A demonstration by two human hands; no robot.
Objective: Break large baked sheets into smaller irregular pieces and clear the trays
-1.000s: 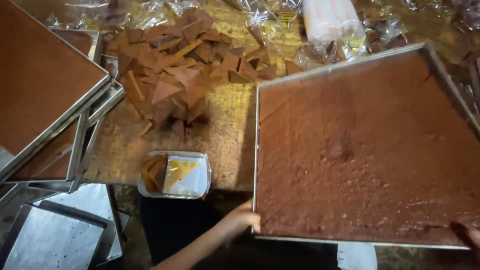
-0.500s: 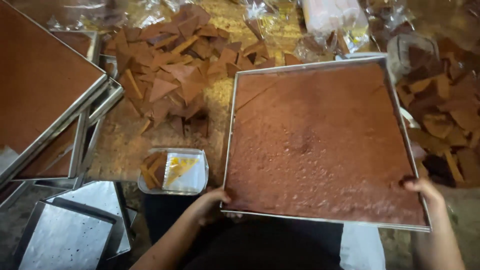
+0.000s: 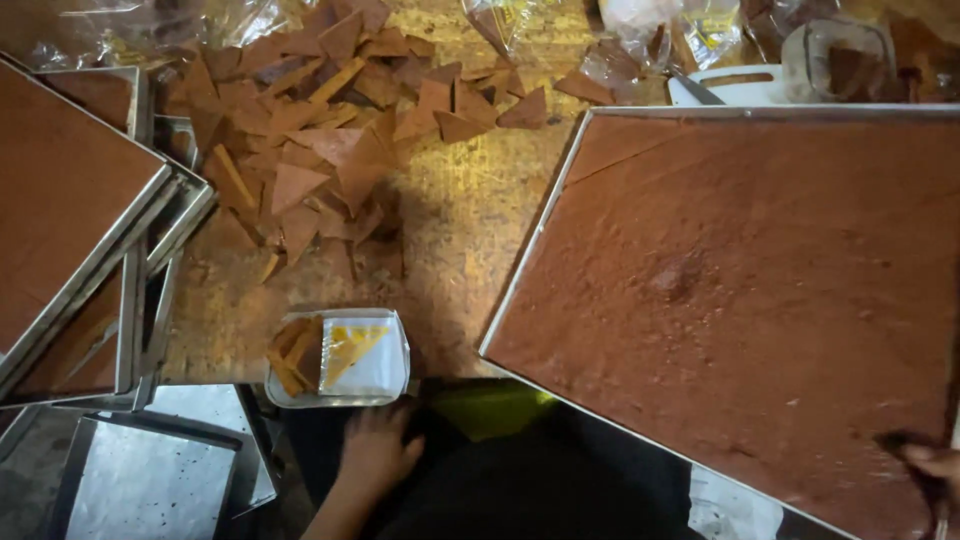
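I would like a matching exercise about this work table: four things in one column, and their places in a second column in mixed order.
Things:
1. large tray of brown slab
2. pile of triangular pieces
3. small clear container
4. stack of metal trays

Places:
A. far left of the view
B. front edge of the table, just above the left hand
C. right half of the view, the right hand at its lower corner
D. upper middle of the table

Pairs: 1-C, 2-D, 3-B, 4-A
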